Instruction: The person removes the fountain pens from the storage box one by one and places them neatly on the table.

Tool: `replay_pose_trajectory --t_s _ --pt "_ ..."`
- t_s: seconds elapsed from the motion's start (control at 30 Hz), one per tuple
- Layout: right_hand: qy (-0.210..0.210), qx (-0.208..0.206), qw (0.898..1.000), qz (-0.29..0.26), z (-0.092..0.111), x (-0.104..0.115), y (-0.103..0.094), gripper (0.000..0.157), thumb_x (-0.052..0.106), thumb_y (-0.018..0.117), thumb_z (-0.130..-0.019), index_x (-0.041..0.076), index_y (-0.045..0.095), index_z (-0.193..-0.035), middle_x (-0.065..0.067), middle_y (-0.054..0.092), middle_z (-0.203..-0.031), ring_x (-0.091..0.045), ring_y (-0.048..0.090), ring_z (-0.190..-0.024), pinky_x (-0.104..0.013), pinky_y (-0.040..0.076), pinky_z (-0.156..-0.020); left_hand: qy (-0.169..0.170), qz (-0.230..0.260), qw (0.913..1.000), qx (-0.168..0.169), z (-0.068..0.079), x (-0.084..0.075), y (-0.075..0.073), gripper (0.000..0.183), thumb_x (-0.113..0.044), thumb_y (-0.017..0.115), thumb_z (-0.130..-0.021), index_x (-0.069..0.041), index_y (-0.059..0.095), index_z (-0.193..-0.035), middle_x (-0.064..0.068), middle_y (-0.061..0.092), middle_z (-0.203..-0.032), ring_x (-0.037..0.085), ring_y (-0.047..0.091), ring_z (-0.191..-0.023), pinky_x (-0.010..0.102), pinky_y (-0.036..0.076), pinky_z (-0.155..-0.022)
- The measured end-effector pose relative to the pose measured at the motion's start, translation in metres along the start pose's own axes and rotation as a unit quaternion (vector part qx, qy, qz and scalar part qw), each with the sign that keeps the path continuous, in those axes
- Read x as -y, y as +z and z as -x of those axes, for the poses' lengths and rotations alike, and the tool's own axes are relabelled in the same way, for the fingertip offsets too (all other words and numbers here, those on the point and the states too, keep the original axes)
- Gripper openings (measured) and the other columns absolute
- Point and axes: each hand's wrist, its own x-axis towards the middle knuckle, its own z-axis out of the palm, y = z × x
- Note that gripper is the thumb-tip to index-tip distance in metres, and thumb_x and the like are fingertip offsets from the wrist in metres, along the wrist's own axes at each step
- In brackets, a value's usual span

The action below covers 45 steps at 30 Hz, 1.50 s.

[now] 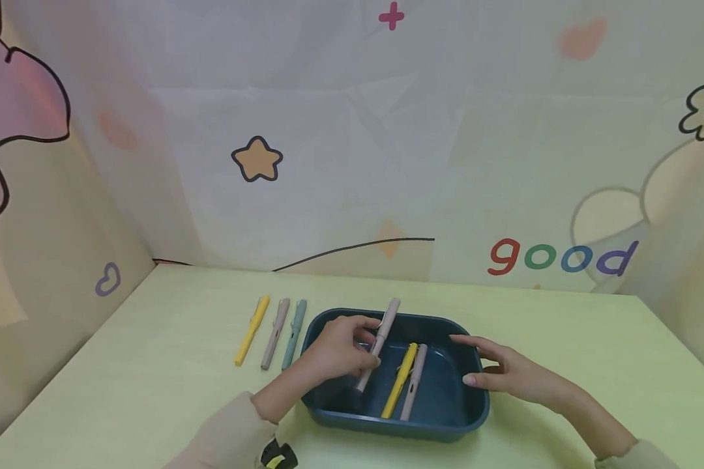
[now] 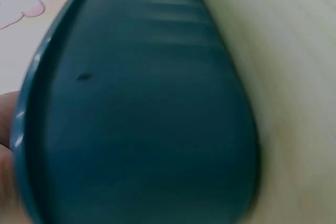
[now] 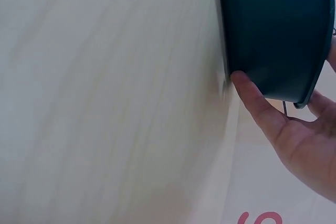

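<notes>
My left hand (image 1: 340,348) pinches a pale pinkish-grey pen (image 1: 389,319) between thumb and fingers, tilted over the left part of a dark blue plastic basin (image 1: 396,428). Inside the basin, a yellow pen (image 1: 399,381) and another pinkish-grey pen (image 1: 414,382) lean side by side. My right hand (image 1: 516,372) grips the basin's right rim, with thumb and a fingertip on the inner side. One finger (image 3: 257,103) touches the outer wall low down in the right wrist view. The basin's outer wall (image 2: 152,103) fills most of the left wrist view, hiding the held pen.
Left of the basin, a yellow pen (image 1: 251,331), a pinkish-grey pen (image 1: 276,333) and a teal pen (image 1: 294,332) lie in a row on the pale table (image 1: 170,365). A printed cloth backdrop (image 1: 340,169) rises behind the table and along its sides.
</notes>
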Motion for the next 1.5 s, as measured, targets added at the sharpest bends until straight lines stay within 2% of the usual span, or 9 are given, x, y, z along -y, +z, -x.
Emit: replay_pose_trajectory --t_s 0.27,0.4,0.53,0.7,0.9,1.0,1.3,1.5 --pt "0.01 -0.008 1.0 0.009 0.001 -0.001 -0.001 0.064 0.021 0.058 -0.089 0.006 0.026 -0.142 -0.032 0.014 -0.144 -0.06 0.014 -0.124 -0.059 0.039 -0.089 0.004 0.02 0.9987 -0.046 0.006 -0.001 -0.032 0.054 0.001 0.068 -0.075 0.0 0.051 -0.127 0.013 0.06 -0.096 0.017 0.061 -0.073 0.032 0.054 -0.053" --pt "0.013 -0.007 1.0 0.005 0.001 0.0 -0.001 0.064 0.021 0.058 -0.089 0.006 0.026 -0.142 -0.032 0.013 -0.144 -0.06 0.012 -0.124 -0.059 0.039 -0.088 -0.022 0.017 0.9963 -0.081 0.012 0.001 -0.048 0.055 0.001 0.068 -0.076 -0.003 0.051 -0.127 0.012 0.061 -0.098 0.018 0.062 -0.075 0.032 0.054 -0.055" --pt "0.006 -0.006 1.0 0.008 0.001 0.0 -0.002 0.064 0.02 0.057 -0.089 0.006 0.025 -0.142 -0.034 0.013 -0.143 -0.061 0.013 -0.123 -0.057 0.042 -0.087 -0.036 0.019 0.9939 -0.102 0.016 0.006 -0.065 0.054 0.0 0.067 -0.077 -0.005 0.051 -0.128 0.013 0.06 -0.101 0.019 0.063 -0.078 0.033 0.054 -0.056" --pt "0.004 -0.005 1.0 0.008 0.0 0.001 -0.004 0.064 0.02 0.057 -0.09 0.006 0.024 -0.143 -0.034 0.012 -0.143 -0.061 0.014 -0.123 -0.057 0.042 -0.086 -0.045 0.007 0.9929 -0.11 0.022 0.023 -0.088 0.054 -0.001 0.065 -0.079 -0.004 0.048 -0.13 0.015 0.058 -0.105 0.021 0.061 -0.083 0.034 0.055 -0.059" --pt "0.019 -0.002 1.0 -0.002 -0.002 0.0 0.0 0.064 0.022 0.056 -0.09 0.008 0.024 -0.143 -0.032 0.012 -0.144 -0.06 0.013 -0.124 -0.057 0.04 -0.089 -0.09 -0.004 0.9877 -0.128 0.031 0.05 -0.115 0.053 -0.005 0.063 -0.082 -0.001 0.045 -0.131 0.018 0.056 -0.109 0.022 0.06 -0.084 0.036 0.055 -0.064" --pt "0.023 0.0 1.0 -0.003 -0.003 0.0 0.002 0.064 0.021 0.056 -0.09 0.008 0.024 -0.143 -0.032 0.013 -0.144 -0.059 0.015 -0.124 -0.057 0.04 -0.089 -0.101 -0.007 0.9864 -0.13 0.036 0.06 -0.126 0.054 -0.006 0.062 -0.083 0.0 0.042 -0.133 0.019 0.055 -0.111 0.022 0.06 -0.085 0.036 0.054 -0.066" --pt "0.016 0.004 1.0 0.007 -0.002 -0.002 0.002 0.063 0.021 0.057 -0.09 0.006 0.025 -0.143 -0.034 0.014 -0.142 -0.06 0.017 -0.123 -0.057 0.041 -0.088 -0.125 -0.018 0.9824 -0.137 0.046 0.084 -0.147 0.056 -0.008 0.06 -0.084 0.0 0.038 -0.135 0.022 0.053 -0.116 0.02 0.06 -0.085 0.036 0.053 -0.068" --pt "0.002 0.003 1.0 0.015 -0.001 0.001 -0.001 0.063 0.021 0.057 -0.089 0.007 0.026 -0.142 -0.032 0.017 -0.143 -0.059 0.02 -0.123 -0.056 0.041 -0.089 -0.137 -0.029 0.9812 -0.133 0.046 0.09 -0.16 0.056 -0.007 0.059 -0.085 0.003 0.037 -0.135 0.023 0.053 -0.115 0.022 0.061 -0.085 0.039 0.053 -0.069"
